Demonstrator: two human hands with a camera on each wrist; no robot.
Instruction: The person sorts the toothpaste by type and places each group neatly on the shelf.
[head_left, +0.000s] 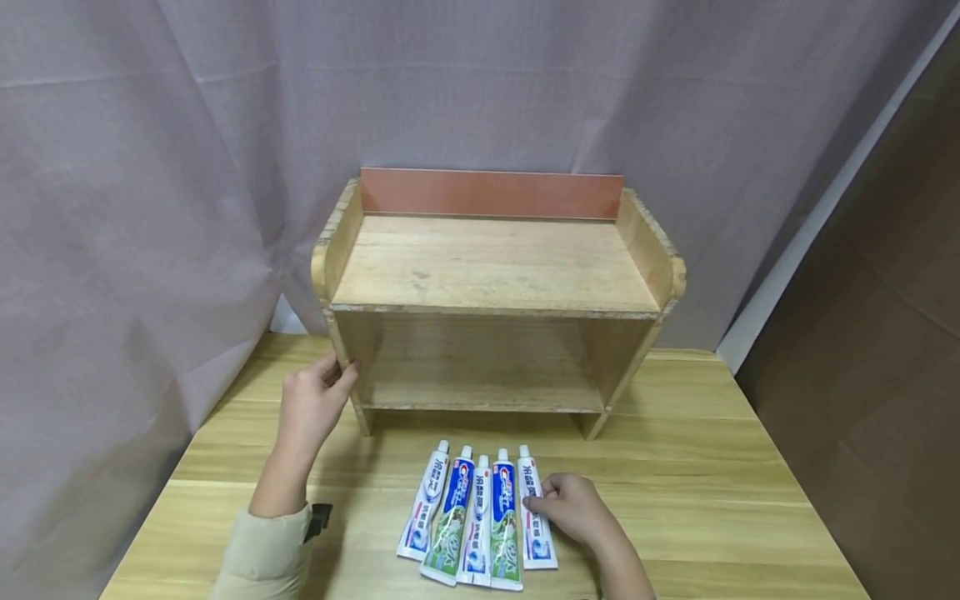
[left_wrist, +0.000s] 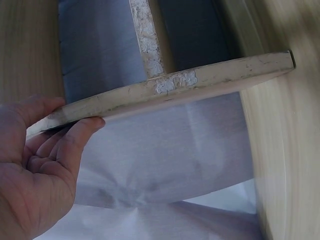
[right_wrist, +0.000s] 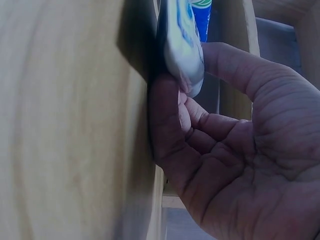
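Note:
A small two-tier wooden shelf (head_left: pixel 495 267) stands on the table. My left hand (head_left: pixel 311 408) grips the front edge of its left side panel (left_wrist: pixel 170 87), thumb on one face and fingers on the other. In front of the shelf several toothpaste tubes lie fanned out, caps towards the shelf. My right hand (head_left: pixel 581 510) pinches the rightmost one, a white toothpaste tube (head_left: pixel 537 542), by its right edge. In the right wrist view the thumb and fingers hold that tube's rim. Left of it lie a blue-and-green tube (head_left: pixel 505 521) and a white tube (head_left: pixel 477 525).
Two more tubes, a blue-and-green one (head_left: pixel 450 525) and a white one (head_left: pixel 423 508), lie further left. A grey curtain (head_left: pixel 480 92) hangs close behind the shelf. A brown panel (head_left: pixel 870 333) stands along the right of the wood-grain table (head_left: pixel 720 467).

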